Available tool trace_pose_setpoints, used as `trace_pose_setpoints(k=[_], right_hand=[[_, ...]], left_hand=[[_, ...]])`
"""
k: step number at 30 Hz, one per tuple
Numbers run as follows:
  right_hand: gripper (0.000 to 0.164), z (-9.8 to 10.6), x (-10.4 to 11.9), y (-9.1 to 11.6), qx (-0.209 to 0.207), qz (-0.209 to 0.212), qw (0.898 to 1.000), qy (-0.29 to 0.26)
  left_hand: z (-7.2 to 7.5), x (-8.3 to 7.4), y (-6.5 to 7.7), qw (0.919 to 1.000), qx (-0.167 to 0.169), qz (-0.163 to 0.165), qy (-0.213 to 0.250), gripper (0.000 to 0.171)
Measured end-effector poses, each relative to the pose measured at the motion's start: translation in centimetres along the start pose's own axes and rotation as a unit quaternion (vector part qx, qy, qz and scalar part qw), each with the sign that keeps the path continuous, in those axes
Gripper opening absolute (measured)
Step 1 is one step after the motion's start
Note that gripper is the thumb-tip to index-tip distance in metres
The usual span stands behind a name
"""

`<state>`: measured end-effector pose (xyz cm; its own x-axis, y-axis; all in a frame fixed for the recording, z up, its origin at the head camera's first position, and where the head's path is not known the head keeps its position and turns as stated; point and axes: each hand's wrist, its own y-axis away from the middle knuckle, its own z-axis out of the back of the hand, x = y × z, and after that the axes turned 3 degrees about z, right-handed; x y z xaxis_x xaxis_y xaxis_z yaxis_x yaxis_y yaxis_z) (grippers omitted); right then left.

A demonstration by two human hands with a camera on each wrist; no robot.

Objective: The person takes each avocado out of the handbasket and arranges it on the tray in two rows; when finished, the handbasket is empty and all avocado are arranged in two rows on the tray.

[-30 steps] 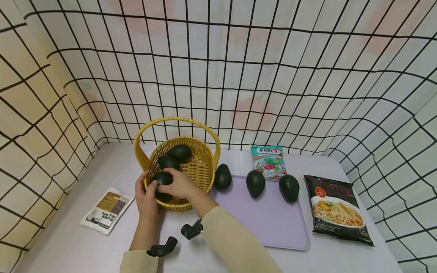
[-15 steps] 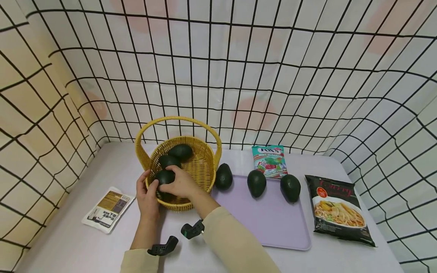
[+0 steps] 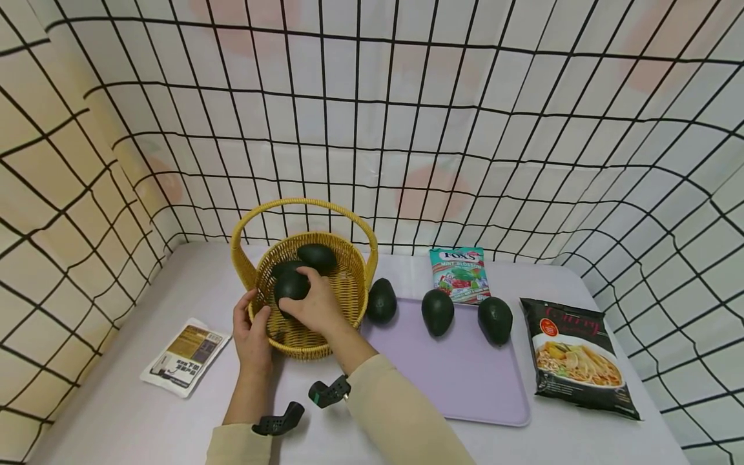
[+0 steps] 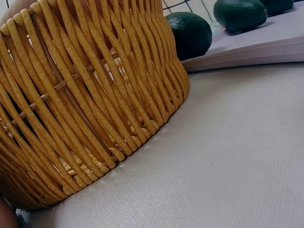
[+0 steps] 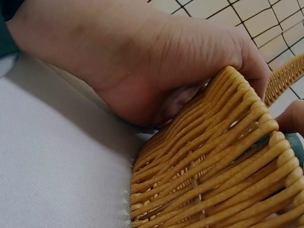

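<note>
While gripping the basket (image 3: 303, 352) at eight o'clock with the left hand (image 3: 252, 332), pinching an avocado (image 3: 290, 288) inside, nine o'clock, with the right hand (image 3: 320, 307)! Could drop it if pinched too loosely, bump the other avocados (image 3: 317, 258) at ten and twelve if swung, tip the basket if leaned upon. Counting across: one pouch (image 3: 187, 358), one basket, three avocados inside, one tray (image 3: 488, 391), three avocados (image 3: 438, 313) along its twelve-o'clock edge, one sweets packet (image 3: 460, 276), one noodle packet (image 3: 578, 360).
</note>
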<state>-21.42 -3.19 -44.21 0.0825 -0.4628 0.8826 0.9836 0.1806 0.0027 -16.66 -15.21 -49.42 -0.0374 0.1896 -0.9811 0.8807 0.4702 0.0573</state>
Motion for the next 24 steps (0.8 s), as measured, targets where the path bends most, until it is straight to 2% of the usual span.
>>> trace_pose_setpoints(k=[6,14,24], right_hand=[[0.073,0.2,-0.2,-0.2,-0.037,0.003,0.998,-0.048],[0.072,0.4,0.1,-0.1,-0.079,0.046,0.991,-0.1],[0.071,1.5,0.7,1.0,-0.109,0.082,0.974,-0.182]], left_hand=[[0.0,-0.1,0.0,1.0,0.004,0.003,-0.002,0.045],[0.0,-0.2,0.0,1.0,0.002,0.007,-0.004,0.045],[-0.1,-0.4,0.1,0.9999,-0.001,0.01,-0.002,0.046]])
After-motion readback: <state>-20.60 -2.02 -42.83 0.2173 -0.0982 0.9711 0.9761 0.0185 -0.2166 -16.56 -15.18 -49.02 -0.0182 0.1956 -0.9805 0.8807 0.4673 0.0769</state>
